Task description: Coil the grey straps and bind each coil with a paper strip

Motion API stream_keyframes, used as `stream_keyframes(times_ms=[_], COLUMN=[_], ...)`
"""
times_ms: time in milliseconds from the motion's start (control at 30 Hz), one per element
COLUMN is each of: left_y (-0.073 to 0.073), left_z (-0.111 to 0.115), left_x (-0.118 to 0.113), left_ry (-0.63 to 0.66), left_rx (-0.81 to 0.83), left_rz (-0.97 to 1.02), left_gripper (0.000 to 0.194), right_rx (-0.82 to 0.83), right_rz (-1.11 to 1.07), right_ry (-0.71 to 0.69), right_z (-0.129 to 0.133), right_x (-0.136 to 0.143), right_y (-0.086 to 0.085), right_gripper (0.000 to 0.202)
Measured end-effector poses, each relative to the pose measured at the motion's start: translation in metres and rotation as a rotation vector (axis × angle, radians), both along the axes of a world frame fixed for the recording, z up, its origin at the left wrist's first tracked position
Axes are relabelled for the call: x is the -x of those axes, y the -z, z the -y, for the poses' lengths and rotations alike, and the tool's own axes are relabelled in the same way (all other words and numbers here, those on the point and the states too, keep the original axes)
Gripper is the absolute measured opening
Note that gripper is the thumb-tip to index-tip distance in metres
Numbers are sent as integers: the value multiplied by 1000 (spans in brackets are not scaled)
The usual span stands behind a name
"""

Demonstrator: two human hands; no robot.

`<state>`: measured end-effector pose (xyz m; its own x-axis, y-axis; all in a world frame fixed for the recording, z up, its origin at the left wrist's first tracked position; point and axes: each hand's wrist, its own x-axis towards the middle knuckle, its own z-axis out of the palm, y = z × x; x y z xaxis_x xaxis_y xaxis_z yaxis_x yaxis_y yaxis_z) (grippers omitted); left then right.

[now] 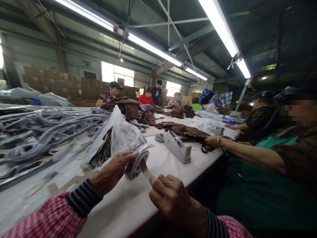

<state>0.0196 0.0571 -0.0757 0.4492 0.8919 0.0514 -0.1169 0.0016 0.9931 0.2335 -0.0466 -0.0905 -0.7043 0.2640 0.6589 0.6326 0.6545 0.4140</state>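
My left hand [116,169] is closed on a coiled strap [133,167] in clear plastic, thumb on top, held above the white table. A small metal clasp shows at the coil's upper right. From the coil a flat, shiny brownish strip [146,170], which looks like tape, runs to my right hand [172,200]. The fingers of that hand are curled and pinch the strip's lower end. Just beyond the hands stands a grey tape dispenser [176,148]. A white plastic bag [125,137] with dark strips [101,152] inside lies behind my left hand.
Many plastic-wrapped straps [49,132] are heaped across the left of the table [109,215]. Brown fabric bags [183,129] lie farther back. On the right a co-worker in a green apron [255,185] handles brown fabric near the dispenser. More people sit around the far side.
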Motion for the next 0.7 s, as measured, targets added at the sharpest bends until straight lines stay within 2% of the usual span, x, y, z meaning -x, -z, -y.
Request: stream_keyframes(times_ms=[200,367,467,567,700], left_y=[4,8,6,7,25], left_z=[-3,8,13,15,17], left_x=[3,-8,-12,-14,-18], left_ry=[7,36,28,-24,-86], left_rx=[27,65,27,-136,-646], left_rz=[43,28,-21,-191,-502], left_gripper=[36,39,41,40,31], right_rx=[28,-28,-31,38,206], right_rz=[-24,-66,-90,-138,-268], right_ry=[-30,-8,9,-4,16], right_z=[7,-7,-14,-20,-29], right_x=[-2,-3,-6,-10,-13], right_y=[-1,7,12,18,28], right_gripper=[40,37,36,33,29])
